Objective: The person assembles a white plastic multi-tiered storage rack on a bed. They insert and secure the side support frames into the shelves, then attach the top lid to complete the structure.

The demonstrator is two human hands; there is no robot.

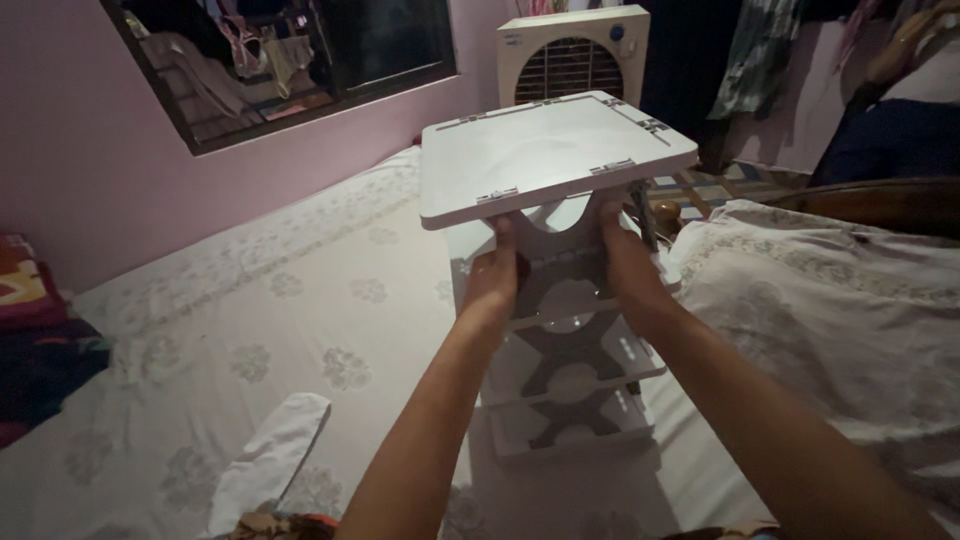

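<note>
With your left hand [492,275] and right hand [628,270] clamped on the white plastic tiered folding rack [560,190] at frame centre, lift evenly above the floral bedsheet [300,300].

Two bare forearms are shown, left hand [492,278] and right hand [628,272]; no sleeves, rings, watch or bracelets are seen on either

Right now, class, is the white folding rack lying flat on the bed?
No: the white rack stands upright on the bed, with both hands, left and right, gripping it under its top shelf.
</note>
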